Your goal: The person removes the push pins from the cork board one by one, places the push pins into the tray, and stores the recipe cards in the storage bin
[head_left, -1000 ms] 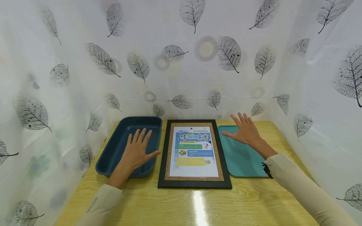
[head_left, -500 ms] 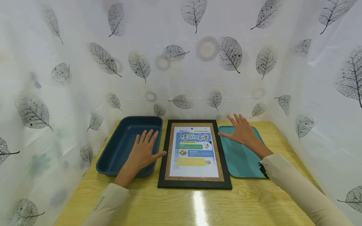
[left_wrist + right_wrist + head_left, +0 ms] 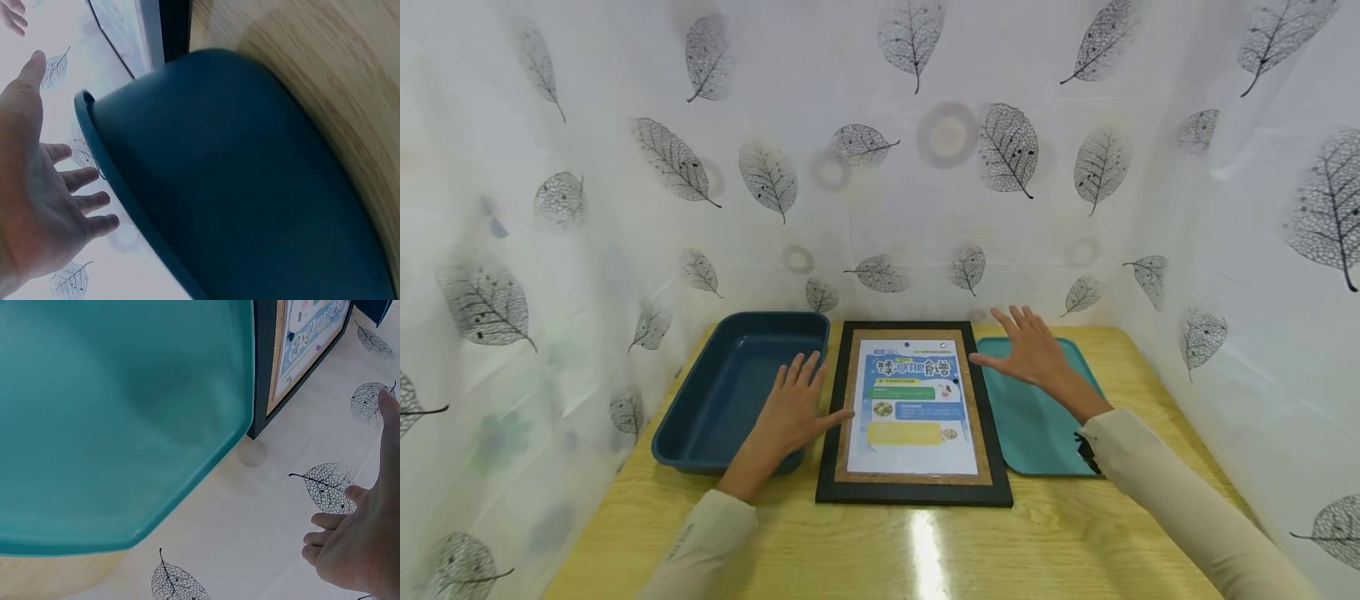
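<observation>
My left hand (image 3: 790, 415) hovers over the right side of a dark blue deep basin (image 3: 700, 417), fingers spread, thumb overlapping the frame's left edge. In the left wrist view that hand (image 3: 44, 206) is above the basin's rim (image 3: 125, 194) with nothing in it. Between both hands lies a black-framed cork board (image 3: 917, 492) with a printed poster (image 3: 913, 458) pinned on it. My right hand (image 3: 1033, 354), fingers also spread, hovers over the flat teal tray (image 3: 1045, 433). The right wrist view shows this hand (image 3: 359, 544) holding nothing, beyond the tray's rim (image 3: 187, 494).
A yellow wood-grain table (image 3: 820, 550) carries the basin, board and tray side by side near its back edge. A white curtain (image 3: 880, 208) with leaf prints rises behind and at both sides.
My left hand has drifted right, from over the basin toward the board. My right hand has shifted slightly left. Basin, board and tray stay in place.
</observation>
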Tool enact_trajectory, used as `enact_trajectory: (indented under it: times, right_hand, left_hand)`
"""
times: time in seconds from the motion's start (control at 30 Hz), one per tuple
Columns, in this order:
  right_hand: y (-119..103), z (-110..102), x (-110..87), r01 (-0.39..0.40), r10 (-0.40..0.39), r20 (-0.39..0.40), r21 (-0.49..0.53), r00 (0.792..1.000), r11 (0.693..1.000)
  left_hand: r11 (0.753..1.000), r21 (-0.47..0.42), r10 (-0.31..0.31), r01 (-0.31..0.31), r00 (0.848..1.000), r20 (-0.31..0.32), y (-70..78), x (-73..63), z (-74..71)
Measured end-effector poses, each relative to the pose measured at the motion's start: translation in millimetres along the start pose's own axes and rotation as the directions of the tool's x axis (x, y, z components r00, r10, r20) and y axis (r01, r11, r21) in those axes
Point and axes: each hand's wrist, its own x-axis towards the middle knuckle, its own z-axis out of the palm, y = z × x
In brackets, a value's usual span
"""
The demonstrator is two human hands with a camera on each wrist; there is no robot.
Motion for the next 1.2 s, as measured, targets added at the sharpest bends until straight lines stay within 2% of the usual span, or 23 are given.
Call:
enact_trajectory:
  times: [0.63,0.87,1.03,1.2]
  right_hand:
    - [-13,5,0.7,0.01,-0.01,0.014,0.003,1.0,1.0]
    - [-16,10,4.0,0.014,-0.014,0.011,0.009,1.0,1.0]
    - [-20,13,6.6,0.012,-0.012,0.021,0.016,1.0,1.0]
    - [-24,15,9.3,0.023,-0.023,0.016,0.017,1.0,1.0]
  left_hand:
    - [0.992,-0.12,0.035,-0.033,0.999,0.019,20.1,4.3,12.5]
    - [0.991,-0.117,0.062,-0.064,0.998,-0.025,24.7,7.8,20.0]
    - [0.992,-0.105,0.067,-0.069,0.997,-0.025,28.8,8.5,21.9]
    - [0.991,-0.122,0.046,-0.045,0.999,-0.001,33.9,10.7,23.3]
